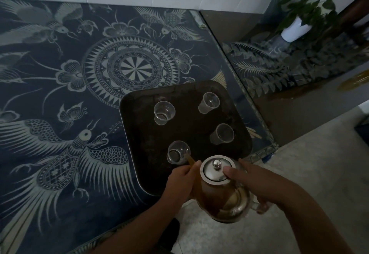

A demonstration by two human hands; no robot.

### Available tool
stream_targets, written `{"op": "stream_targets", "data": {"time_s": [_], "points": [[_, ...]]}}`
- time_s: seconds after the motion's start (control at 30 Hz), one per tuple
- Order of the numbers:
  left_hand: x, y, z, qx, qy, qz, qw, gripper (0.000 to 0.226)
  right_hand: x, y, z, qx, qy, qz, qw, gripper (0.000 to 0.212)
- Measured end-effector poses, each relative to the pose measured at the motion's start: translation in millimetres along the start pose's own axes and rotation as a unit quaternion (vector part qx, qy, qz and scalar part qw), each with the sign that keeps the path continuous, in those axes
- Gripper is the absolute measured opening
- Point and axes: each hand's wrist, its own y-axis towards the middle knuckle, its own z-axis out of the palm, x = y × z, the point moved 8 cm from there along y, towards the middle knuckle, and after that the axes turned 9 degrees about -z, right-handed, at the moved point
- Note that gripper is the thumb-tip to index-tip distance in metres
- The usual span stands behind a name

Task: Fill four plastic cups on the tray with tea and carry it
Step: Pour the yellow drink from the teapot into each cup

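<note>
A dark square tray (139, 134) sits near the table's front edge and holds four clear plastic cups: far left (164, 112), far right (209, 102), right (222, 134) and near left (178, 152). A glass teapot (221, 195) of amber tea with a metal lid (216, 171) is tilted over the tray's near edge. Its spout (190, 160) touches the rim of the near-left cup. My left hand (179, 180) holds the pot's side by the spout. My right hand (253, 182) grips the handle, one digit pressing the lid. The dim light hides how much is in the cups.
The table (60, 94) has a dark blue cloth with bird and flower patterns, against a white tiled wall. A second table to the right carries a potted plant (295, 28) and an amber object (355, 82). Pale floor tiles (319, 164) lie at lower right.
</note>
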Motion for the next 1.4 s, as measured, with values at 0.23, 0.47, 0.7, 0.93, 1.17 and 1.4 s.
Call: {"op": "stream_targets", "data": {"time_s": [0.23,0.47,0.7,0.93,1.17,1.4], "points": [[1,2,-3,-0.008,-0.005,0.005,1.000,0.052,7,6,0,0.013,-0.023,-0.021,0.999,0.090],[0,1,-3,0.000,-0.008,-0.011,1.000,0.051,5,16,-3,0.022,-0.064,-0.028,0.997,0.131],[2,2,0,0.022,-0.026,-0.015,0.999,0.049,5,14,-4,0.026,-0.066,-0.024,0.997,0.115],[3,-1,5,0.033,-0.046,-0.037,0.998,0.044,12,8,-8,0.020,-0.082,-0.060,0.995,0.092],[3,-5,6,0.035,-0.034,-0.025,0.998,0.046,15,4,-9,0.020,-0.084,-0.072,0.994,0.060],[4,-5,7,0.034,-0.037,-0.032,0.998,0.047,14,3,-10,0.024,-0.091,-0.067,0.993,0.075]]}}
